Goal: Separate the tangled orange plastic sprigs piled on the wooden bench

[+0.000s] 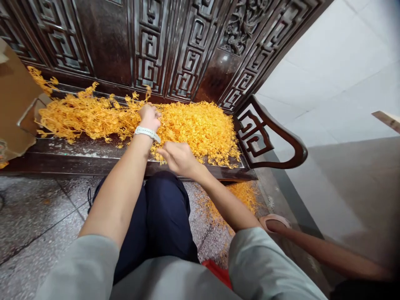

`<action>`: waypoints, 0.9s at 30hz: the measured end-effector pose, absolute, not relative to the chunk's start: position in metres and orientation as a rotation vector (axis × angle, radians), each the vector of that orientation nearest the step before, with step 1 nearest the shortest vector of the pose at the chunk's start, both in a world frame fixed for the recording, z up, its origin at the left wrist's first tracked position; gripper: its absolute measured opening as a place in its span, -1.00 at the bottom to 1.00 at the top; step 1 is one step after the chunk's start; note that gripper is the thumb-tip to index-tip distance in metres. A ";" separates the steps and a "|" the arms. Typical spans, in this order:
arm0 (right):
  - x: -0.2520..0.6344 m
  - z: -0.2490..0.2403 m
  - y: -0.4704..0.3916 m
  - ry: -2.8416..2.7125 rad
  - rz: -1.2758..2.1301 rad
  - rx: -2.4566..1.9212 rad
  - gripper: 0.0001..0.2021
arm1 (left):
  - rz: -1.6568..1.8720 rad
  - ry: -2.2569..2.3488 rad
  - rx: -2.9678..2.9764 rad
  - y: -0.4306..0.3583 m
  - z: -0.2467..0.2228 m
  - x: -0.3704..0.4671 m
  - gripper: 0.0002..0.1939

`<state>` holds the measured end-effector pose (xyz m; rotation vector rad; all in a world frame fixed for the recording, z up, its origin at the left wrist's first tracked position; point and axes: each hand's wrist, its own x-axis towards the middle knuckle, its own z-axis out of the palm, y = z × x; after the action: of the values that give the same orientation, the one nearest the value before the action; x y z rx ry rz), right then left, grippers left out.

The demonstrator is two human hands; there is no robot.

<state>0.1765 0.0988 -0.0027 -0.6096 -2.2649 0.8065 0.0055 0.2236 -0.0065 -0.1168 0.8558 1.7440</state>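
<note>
From the head camera, a heap of yellow plastic-looking sprigs [200, 129] lies along the seat of a dark wooden bench [84, 160]. The left hand [150, 116] reaches over its middle, fingers curled, a pale wristband [147, 133] behind it; I can't tell whether it grips a sprig. The right hand [179, 158] is half closed at the heap's front edge, thumb and forefinger together, its hold unclear too. A cardboard box [18, 104] stands at the left end, the curved armrest [293, 152] at the right. More yellow pieces [243, 198] lie on the speckled floor [37, 233], near another person's foot [275, 224].
</note>
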 end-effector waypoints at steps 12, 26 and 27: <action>0.194 -0.047 0.182 -1.520 1.015 -1.237 -0.35 | 1.729 0.353 -0.009 0.206 0.021 -0.012 -0.62; 0.156 -0.037 0.054 -1.485 1.637 -0.679 -0.47 | 1.780 0.441 -0.108 0.213 0.018 -0.021 -0.68; 0.161 -0.032 0.035 -1.660 1.623 -0.614 -0.55 | 1.830 0.434 -0.144 0.216 0.013 -0.030 -0.68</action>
<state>0.1606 0.0355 -0.0322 -0.6144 -1.6603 1.6231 -0.0296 0.2165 0.0131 -0.1444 0.4343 1.8296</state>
